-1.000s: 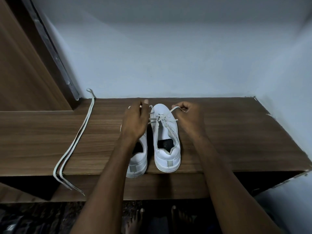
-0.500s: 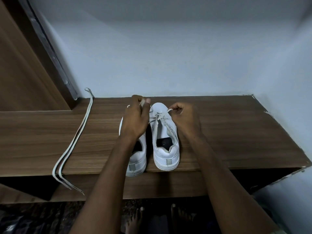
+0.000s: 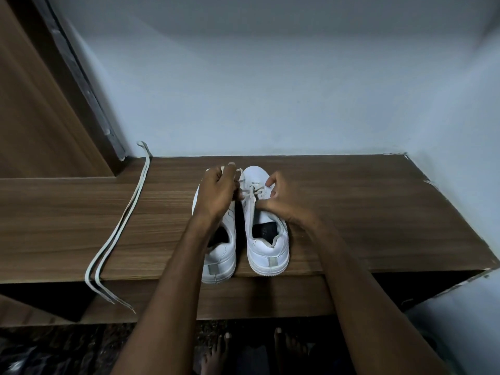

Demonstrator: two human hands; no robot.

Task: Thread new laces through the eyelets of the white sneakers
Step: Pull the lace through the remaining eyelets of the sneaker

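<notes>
two sneakers side by side on the counter (image 3: 351,212), heels toward the front edge, left sneaker (image 3: 220,262) under the left hand (image 3: 217,193), right hand (image 3: 281,197) over the right sneaker (image 3: 266,247), spare lace (image 3: 119,231) way off left, ends hanging off the edge

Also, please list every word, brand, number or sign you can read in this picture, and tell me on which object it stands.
None can be read.
Right sneaker: grey heel tab, no text shows.
Left sneaker: grey heel tab, likewise blank.
Spare lace, wooden shelf, wall: no print visible.
</notes>
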